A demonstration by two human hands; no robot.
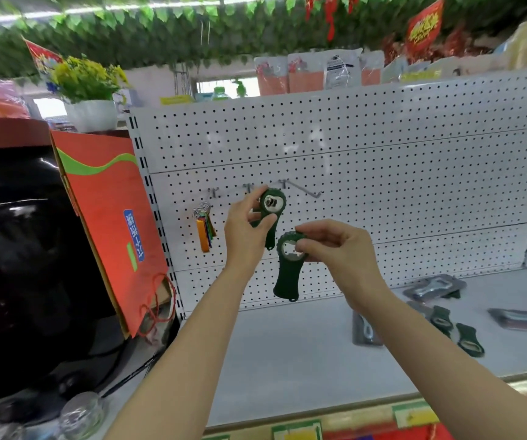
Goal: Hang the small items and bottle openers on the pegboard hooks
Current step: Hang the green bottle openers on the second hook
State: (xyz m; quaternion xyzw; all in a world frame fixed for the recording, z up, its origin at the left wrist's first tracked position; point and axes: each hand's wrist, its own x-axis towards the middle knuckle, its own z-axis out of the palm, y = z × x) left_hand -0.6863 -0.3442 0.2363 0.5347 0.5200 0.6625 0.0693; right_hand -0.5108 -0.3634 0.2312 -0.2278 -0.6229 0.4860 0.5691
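the white pegboard (382,173) fills the back of the scene, and the white shelf (287,344) runs below it; to the left an orange paper bag (109,223) leans against the board's slotted edge, with a glossy black appliance (27,265) beside it; on the shelf to the right lie more green bottle openers (455,331) and a few grey carded openers (433,287), not yet hung, well apart from the hands; three metal hooks sit in a row on the board: the left hook (213,192) carries a bunch of coloured key tags (205,227), the middle hook (249,188) is near the upper opener, and the long right hook (303,189) juts out bare; the left hand (246,227) pinches a dark green bottle opener (271,211) by its neck, thumb in front and fingers behind, head up, its metal-lined opening level with the middle hook and just to its right; whether the hook tip has entered the opening cannot be told; the right hand (335,246) grips the head of a second green bottle opener (287,268) between curled fingers and thumb, handle hanging down, held in front of the board below the first; the step in hand looks like hanging the first opener; the next move likely calls for lining its opening up with the hook tip, sliding it on and letting go, then raising the second opener to a hook the same way; most of the openers are left to do.
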